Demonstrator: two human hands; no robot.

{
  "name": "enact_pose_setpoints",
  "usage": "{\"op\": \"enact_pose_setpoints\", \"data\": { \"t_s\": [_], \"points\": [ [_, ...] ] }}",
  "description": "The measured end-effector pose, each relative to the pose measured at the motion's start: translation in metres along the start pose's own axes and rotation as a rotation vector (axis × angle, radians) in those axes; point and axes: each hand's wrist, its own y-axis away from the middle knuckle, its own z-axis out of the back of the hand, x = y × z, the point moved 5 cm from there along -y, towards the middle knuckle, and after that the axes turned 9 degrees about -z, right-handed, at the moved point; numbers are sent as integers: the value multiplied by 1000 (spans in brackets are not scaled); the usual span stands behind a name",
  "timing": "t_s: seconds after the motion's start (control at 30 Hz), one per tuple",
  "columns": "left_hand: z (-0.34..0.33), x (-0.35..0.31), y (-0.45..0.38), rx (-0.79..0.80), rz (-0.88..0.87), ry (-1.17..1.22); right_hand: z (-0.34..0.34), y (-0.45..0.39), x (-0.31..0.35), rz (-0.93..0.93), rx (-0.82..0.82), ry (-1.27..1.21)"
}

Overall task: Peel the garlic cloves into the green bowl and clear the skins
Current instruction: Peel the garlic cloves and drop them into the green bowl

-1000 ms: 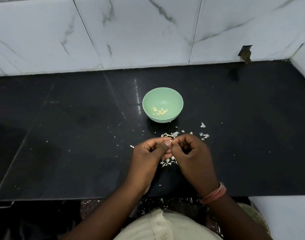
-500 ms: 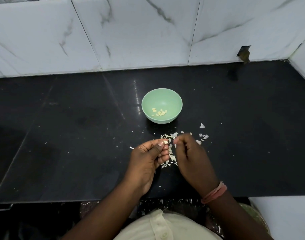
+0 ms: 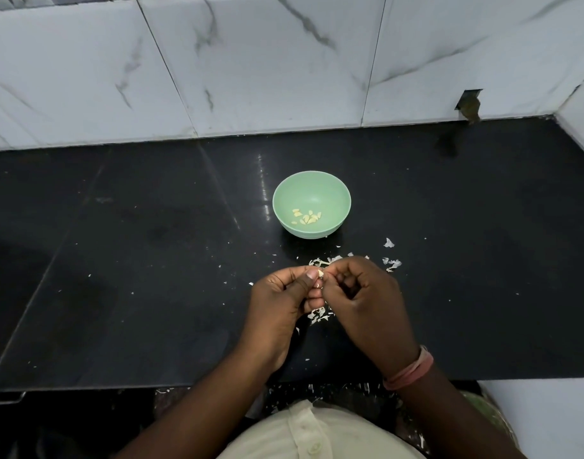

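A glossy black stone countertop [image 3: 135, 276] carries a round pale-green plastic bowl [image 3: 330, 190] beyond the hands, with white papery garlic skins [image 3: 391, 262] scattered around and beneath them.

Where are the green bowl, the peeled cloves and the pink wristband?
green bowl [image 3: 337, 190]: head view, bare inner wall.
peeled cloves [image 3: 306, 217]: head view, middle of the pile.
pink wristband [image 3: 411, 371]: head view, band on the right wrist.

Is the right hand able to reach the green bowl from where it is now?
Probably yes: the right hand is busy pinching a garlic clove, but only bare counter lies between it and the green bowl.
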Motion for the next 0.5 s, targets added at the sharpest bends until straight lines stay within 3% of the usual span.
{"op": "enact_pose_setpoints", "data": {
  "t_s": [0.5],
  "points": [
    [-6, -11, 5, 66, -81, -79, 3, -1, 4, 54, 14, 54]
  ]
}}
